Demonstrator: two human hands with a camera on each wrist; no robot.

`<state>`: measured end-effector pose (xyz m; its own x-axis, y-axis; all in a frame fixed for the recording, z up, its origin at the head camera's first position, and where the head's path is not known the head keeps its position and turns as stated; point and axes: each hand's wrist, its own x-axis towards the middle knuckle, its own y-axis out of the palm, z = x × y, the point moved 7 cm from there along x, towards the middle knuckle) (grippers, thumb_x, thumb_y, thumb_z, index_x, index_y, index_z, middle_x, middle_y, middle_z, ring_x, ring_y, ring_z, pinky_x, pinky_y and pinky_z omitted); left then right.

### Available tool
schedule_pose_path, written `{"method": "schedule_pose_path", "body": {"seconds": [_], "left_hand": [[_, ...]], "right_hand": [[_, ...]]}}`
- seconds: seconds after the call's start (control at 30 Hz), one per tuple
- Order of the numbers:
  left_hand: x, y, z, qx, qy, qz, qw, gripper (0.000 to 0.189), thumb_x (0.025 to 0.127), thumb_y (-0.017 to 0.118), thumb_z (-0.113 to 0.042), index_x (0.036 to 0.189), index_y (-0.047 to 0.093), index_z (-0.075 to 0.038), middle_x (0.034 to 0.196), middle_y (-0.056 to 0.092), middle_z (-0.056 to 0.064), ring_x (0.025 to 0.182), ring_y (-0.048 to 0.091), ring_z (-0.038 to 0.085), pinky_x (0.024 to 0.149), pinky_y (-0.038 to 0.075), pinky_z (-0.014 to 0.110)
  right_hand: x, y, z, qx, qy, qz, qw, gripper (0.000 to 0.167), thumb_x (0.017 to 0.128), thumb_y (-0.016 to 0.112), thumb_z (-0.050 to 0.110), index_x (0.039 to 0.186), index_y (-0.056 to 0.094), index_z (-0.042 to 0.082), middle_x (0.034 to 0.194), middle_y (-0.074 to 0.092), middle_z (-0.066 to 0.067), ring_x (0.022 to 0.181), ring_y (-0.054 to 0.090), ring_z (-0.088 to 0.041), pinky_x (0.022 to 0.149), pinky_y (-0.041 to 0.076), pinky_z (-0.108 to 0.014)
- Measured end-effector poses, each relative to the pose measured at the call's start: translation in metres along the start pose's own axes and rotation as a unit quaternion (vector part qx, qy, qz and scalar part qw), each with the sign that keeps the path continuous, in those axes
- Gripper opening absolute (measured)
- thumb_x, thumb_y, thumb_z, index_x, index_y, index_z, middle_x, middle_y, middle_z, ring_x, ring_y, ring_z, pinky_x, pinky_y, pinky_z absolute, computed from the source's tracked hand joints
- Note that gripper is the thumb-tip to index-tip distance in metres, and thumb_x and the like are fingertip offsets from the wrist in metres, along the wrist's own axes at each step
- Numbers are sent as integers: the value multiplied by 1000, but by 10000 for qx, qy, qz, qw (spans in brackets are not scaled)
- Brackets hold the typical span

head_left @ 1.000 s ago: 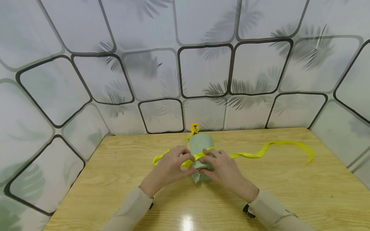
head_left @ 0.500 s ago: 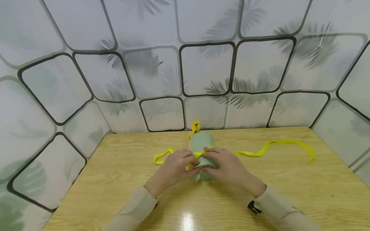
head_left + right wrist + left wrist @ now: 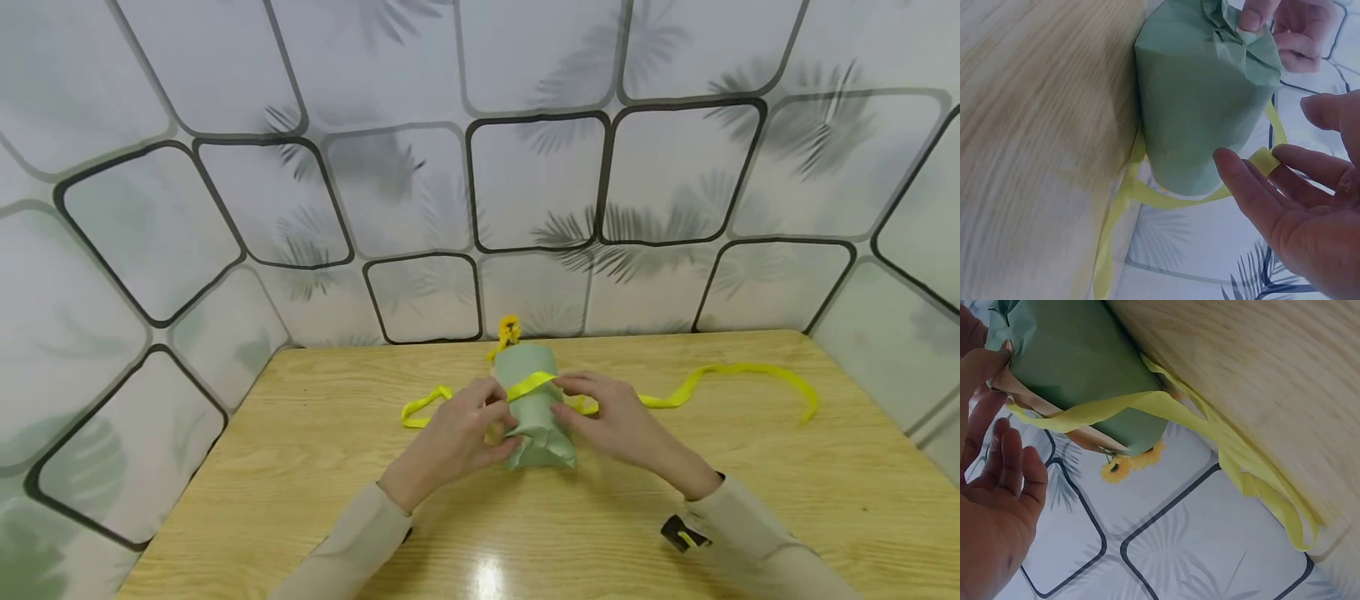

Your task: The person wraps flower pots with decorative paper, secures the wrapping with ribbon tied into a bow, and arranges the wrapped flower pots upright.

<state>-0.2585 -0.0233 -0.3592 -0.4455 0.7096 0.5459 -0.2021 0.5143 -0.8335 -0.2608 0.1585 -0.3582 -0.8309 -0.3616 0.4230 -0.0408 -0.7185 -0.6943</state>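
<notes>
A small bouquet wrapped in green paper (image 3: 534, 408) lies on the table, its yellow sunflowers (image 3: 508, 329) poking out at the far end. My left hand (image 3: 457, 433) pinches the gathered paper at the near end between thumb and fingers; in the left wrist view the thumb (image 3: 988, 361) presses on the paper edge. Across the wrap runs a yellow ribbon (image 3: 531, 384). To the right of the bouquet, my right hand (image 3: 615, 421) holds the ribbon between its fingers (image 3: 1241, 187), with the thumb apart in the right wrist view.
One ribbon tail (image 3: 720, 369) stretches out over the wooden table (image 3: 300, 500) to the right. A ribbon loop (image 3: 420, 410) lies left of the bouquet. Behind the table stands a patterned backdrop (image 3: 532, 183).
My right hand has left the folded near end of the paper and moved up and right to the ribbon, which now lifts slantwise. My left hand stays at the gathered paper.
</notes>
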Motion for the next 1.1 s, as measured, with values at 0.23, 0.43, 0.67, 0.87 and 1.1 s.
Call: {"method": "schedule_pose_path", "body": {"seconds": [0.23, 0.43, 0.67, 0.87, 1.1], "left_hand": [[5, 1, -7, -307, 330, 265, 9986, 18, 87, 83, -19, 83, 67, -11, 115, 72, 1, 104, 67, 15, 87, 56, 20], [9, 2, -10, -170, 356, 432, 9983, 18, 88, 83, -17, 89, 65, -11, 106, 71, -1, 95, 67, 11, 84, 55, 19], [13, 2, -14, -62, 366, 590, 9976, 26, 89, 81, -14, 113, 73, -15, 103, 68, -2, 88, 62, 10, 72, 53, 16], [14, 4, -13, 1, 330, 641, 9974, 25, 89, 81, -14, 114, 74, -15, 108, 67, -1, 93, 64, 11, 75, 54, 16], [16, 4, -11, 53, 294, 717, 9970, 26, 89, 81, -15, 114, 75, -16, 123, 63, 5, 93, 68, 10, 80, 55, 14]], "right_hand": [[-4, -13, -10, -31, 295, -116, 9995, 30, 96, 72, 13, 123, 72, 0, 125, 71, -18, 105, 72, -35, 70, 62, -25], [-7, -32, -13, -348, 308, -313, 9984, 23, 98, 69, 12, 119, 75, 4, 112, 75, -10, 96, 74, -26, 70, 61, -24], [-12, -54, -20, -725, 484, -401, 9954, 20, 100, 66, 13, 117, 76, 9, 113, 76, -8, 93, 73, -23, 71, 59, -24], [-20, -74, -33, -929, 782, -423, 9917, 22, 102, 64, 17, 117, 76, 9, 112, 77, -10, 93, 73, -26, 70, 58, -23], [-30, -99, -53, -1114, 1122, -358, 9868, 23, 103, 63, 21, 116, 76, 8, 108, 78, -12, 96, 71, -34, 63, 52, -24]]}}
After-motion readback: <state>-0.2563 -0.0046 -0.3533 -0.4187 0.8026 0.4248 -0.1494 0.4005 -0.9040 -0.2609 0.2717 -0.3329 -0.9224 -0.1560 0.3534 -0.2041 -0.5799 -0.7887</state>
